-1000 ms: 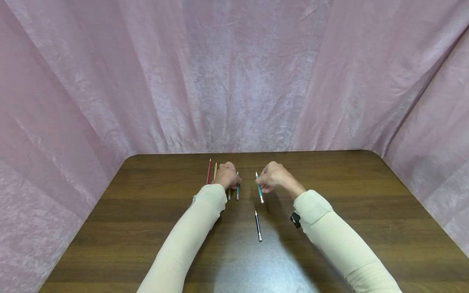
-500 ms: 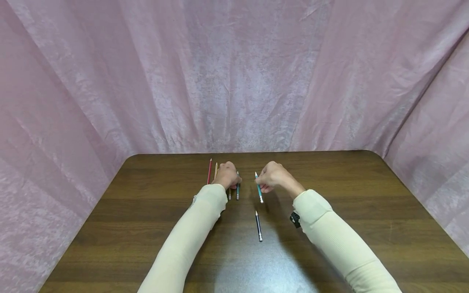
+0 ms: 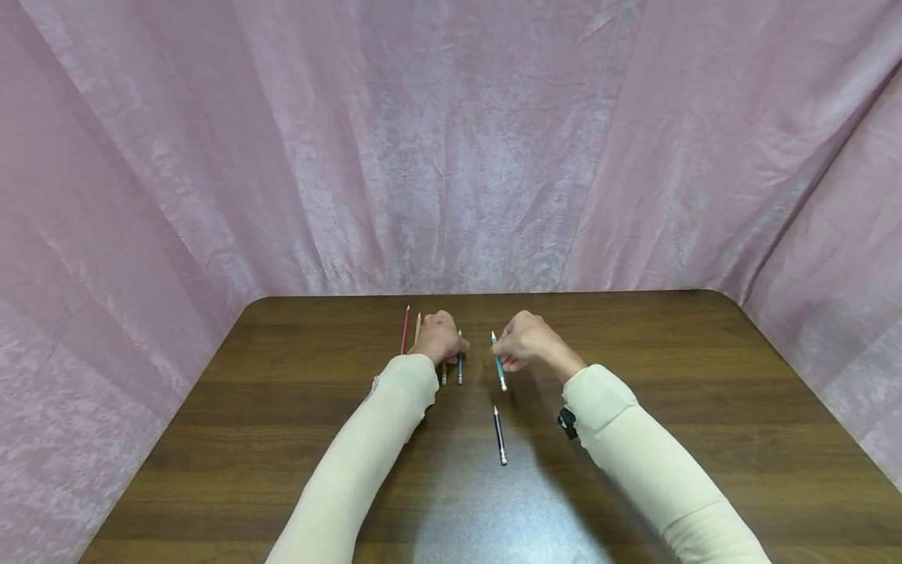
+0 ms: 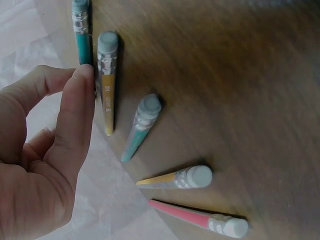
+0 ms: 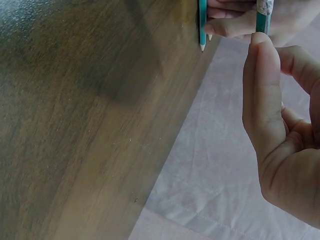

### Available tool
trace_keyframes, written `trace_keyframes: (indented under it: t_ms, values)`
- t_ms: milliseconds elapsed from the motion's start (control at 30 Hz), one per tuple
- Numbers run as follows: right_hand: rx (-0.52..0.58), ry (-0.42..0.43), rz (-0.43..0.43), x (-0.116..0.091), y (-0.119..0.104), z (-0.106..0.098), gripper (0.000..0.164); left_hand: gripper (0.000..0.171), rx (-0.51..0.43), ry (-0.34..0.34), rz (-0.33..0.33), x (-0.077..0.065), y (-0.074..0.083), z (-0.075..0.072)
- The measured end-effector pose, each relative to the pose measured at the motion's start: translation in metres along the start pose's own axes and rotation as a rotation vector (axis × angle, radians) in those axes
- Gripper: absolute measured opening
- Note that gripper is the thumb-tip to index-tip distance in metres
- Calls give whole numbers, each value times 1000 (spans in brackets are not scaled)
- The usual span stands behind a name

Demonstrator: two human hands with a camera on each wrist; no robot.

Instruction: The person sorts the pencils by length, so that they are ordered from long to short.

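My left hand [image 3: 438, 337] reaches over a row of pencils and pinches a teal pencil [image 4: 81, 42] at the row's right end, between thumb and fingertip. Beside that one lie a yellow pencil [image 4: 108, 92], another teal pencil [image 4: 140, 127], a second yellow pencil [image 4: 175, 179] and a red pencil [image 3: 405, 330]; the hand hides part of the row from the head view. To the right, my right hand [image 3: 524, 340] pinches a separate teal pencil [image 3: 500, 372] near its middle, point away and white eraser toward me. Its silver ferrule shows above the fingertips in the right wrist view.
A dark pencil [image 3: 499, 435] with a white eraser lies nearer to me, between the forearms. Everything is on a brown wooden table [image 3: 247, 454] with rounded far corners. Pink curtains [image 3: 451, 157] hang behind and at the sides.
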State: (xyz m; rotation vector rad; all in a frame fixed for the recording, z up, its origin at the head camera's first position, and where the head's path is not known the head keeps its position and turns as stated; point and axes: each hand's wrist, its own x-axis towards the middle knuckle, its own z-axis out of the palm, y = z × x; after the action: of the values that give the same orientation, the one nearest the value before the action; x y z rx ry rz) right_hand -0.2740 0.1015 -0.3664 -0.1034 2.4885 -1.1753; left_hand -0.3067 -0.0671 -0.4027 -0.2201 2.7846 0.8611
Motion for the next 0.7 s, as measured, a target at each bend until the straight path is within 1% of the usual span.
trace_keyframes:
  t_ms: [200, 300, 433, 700]
  values:
    - [-6, -10, 9, 3, -1, 1, 9, 23, 19, -8, 15, 1, -1, -4]
    - [7, -7, 15, 4, -2, 2, 8, 22, -5, -19, 6, 1, -2, -7]
    - [21, -2, 25, 8, -2, 6, 8, 22, -64, -36, -6, -2, -4, -12]
    - [11, -4, 37, 17, -3, 12, 7, 20, -90, -52, -9, -8, -5, -23]
